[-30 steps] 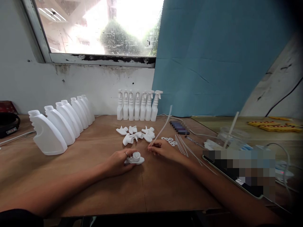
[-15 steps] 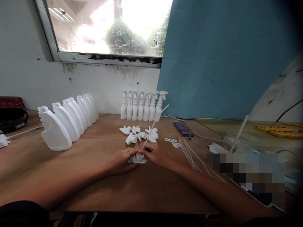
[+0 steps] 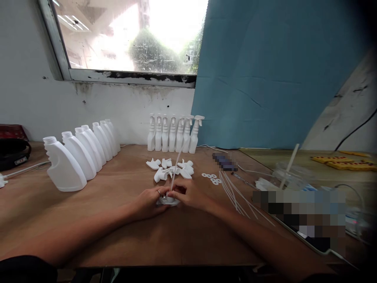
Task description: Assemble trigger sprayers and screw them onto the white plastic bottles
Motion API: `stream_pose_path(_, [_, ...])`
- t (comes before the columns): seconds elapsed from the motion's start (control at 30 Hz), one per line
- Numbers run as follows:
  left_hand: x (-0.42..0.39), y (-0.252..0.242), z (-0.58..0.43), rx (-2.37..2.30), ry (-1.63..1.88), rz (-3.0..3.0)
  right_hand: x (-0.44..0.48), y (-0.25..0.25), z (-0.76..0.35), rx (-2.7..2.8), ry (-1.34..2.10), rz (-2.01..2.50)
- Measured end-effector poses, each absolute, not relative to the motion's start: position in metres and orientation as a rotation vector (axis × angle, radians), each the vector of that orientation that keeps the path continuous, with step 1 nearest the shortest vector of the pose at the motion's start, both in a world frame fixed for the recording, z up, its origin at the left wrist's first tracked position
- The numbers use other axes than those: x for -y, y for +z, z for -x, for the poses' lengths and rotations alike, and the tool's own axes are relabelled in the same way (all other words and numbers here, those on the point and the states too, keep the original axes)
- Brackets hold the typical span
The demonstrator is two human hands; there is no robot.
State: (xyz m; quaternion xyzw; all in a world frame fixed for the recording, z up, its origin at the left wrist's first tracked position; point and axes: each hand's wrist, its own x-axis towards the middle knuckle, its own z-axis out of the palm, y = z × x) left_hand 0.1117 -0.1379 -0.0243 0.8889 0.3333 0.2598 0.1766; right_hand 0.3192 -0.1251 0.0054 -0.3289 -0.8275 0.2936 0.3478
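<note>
A white trigger spray head [image 3: 169, 201] lies on the table with its collar up, and my left hand [image 3: 150, 199] is closed around its left side. Out of the collar rises a thin white dip tube [image 3: 176, 169], leaning slightly right. My right hand [image 3: 188, 192] pinches this tube low down, close to the collar, with the fingertips partly hiding the joint. Just behind my hands sits a loose pile of other white spray heads [image 3: 172, 169]. To the right are several flat white washers [image 3: 212, 178] and a fan of loose dip tubes [image 3: 229, 190].
Open white bottles [image 3: 66, 167] stand in a slanting row at left. Bottles with spray heads fitted [image 3: 172, 135] line the wall. At right are a blurred-out dark object [image 3: 224, 161], a pen [image 3: 243, 179], a clear cup with a straw [image 3: 290, 171] and yellow pieces [image 3: 347, 163].
The dip tube has swung from a strong rightward lean to nearly upright. Both hands stay at the spray head. The whole view has shifted slightly.
</note>
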Motion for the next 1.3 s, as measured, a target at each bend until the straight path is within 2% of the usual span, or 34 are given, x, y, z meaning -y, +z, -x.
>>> stream_pose_path(0.37, [0.136,-0.029,-0.110,-0.919,0.757,-2.548,0.133,0.010,-0.316,2.267,0.454,0.757])
stream_pose_path(0.77, [0.138,-0.019,-0.111,-0.934,0.749,-2.343,0.129,-0.009,-0.329,2.254,0.410,0.614])
stream_pose_path(0.87, [0.139,-0.020,-0.108,-0.948,0.813,-2.159,0.131,-0.003,-0.339,2.382,0.208,0.436])
stream_pose_path(0.97, [0.143,-0.020,-0.109,-0.939,0.823,-2.053,0.131,0.001,-0.340,2.494,-0.162,0.298])
stream_pose_path(1.13, [0.155,0.003,-0.103,-0.947,0.745,-2.356,0.129,0.005,-0.337,2.458,-0.487,0.105])
stream_pose_path(1.23, [0.155,0.034,-0.068,-1.179,0.992,-2.766,0.128,0.014,-0.350,2.309,-0.434,0.240])
stream_pose_path(1.3, [0.152,0.054,-0.030,-1.623,1.353,-2.925,0.126,0.023,-0.365,2.150,-0.312,0.392])
